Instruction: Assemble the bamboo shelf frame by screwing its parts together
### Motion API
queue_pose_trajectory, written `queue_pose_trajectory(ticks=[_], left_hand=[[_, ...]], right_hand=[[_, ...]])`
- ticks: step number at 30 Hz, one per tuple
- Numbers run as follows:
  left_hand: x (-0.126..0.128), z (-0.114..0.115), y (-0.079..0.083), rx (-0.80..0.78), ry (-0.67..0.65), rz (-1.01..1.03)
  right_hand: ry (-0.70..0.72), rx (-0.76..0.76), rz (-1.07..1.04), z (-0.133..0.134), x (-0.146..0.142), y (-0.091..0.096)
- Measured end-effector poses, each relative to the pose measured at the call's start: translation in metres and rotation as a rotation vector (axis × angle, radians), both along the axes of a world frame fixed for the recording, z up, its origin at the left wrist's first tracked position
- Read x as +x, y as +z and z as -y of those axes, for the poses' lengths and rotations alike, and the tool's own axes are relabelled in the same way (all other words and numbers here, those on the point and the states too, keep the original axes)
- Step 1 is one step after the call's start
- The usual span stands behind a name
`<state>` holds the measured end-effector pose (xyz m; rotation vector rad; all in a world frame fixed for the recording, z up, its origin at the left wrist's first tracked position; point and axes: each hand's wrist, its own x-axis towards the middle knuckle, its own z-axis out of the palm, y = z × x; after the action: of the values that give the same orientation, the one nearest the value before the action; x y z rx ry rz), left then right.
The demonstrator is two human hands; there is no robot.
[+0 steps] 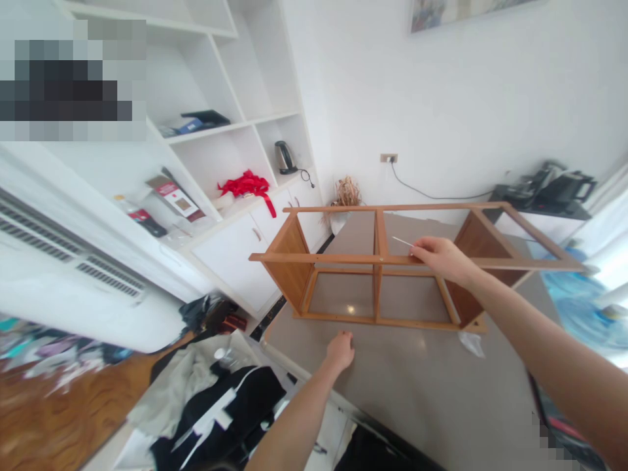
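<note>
An open wooden frame (338, 258) with a middle divider stands on the grey table (422, 386). My right hand (440, 257) rests on the frame's near top rail and pinches a thin white stick that points up and left. My left hand (340, 348) is curled into a loose fist with its knuckles on the table, just in front of the frame's bottom rail. Nothing shows inside that fist.
A small clear plastic bag (471, 341) lies on the table by the frame's right foot. White shelves (230, 131) with a kettle (283, 157) and red cloth (246, 185) stand at left. Clothes (216, 405) are piled on the floor. Black appliances (554, 186) sit at far right.
</note>
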<state>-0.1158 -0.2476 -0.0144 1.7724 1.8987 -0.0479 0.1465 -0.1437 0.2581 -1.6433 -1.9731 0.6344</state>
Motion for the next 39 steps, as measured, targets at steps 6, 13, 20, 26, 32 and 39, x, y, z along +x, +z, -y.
queue_pose_trajectory(ticks=[6, 13, 20, 26, 32, 39], left_hand=[[0.005, -0.01, -0.001, -0.014, -0.082, -0.04], [0.009, -0.019, 0.004, -0.026, -0.058, -0.023], [0.061, -0.036, 0.011, -0.02, -0.044, 0.114], [0.149, -0.044, 0.01, -0.043, -0.133, 0.273], [0.227, -0.046, 0.005, -0.059, -0.186, 0.312], [0.305, -0.055, 0.004, 0.028, -0.293, 0.329]], right_hand=[[0.012, -0.027, -0.087, -0.003, 0.003, 0.001], [0.031, -0.06, -0.153, -0.006, 0.004, 0.002], [0.069, -0.13, -0.547, 0.014, 0.028, 0.022], [0.032, -0.228, -0.528, 0.057, 0.103, 0.004], [-0.187, -0.439, -0.58, 0.091, 0.197, -0.122], [-0.526, -0.538, -0.652, 0.102, 0.242, -0.245]])
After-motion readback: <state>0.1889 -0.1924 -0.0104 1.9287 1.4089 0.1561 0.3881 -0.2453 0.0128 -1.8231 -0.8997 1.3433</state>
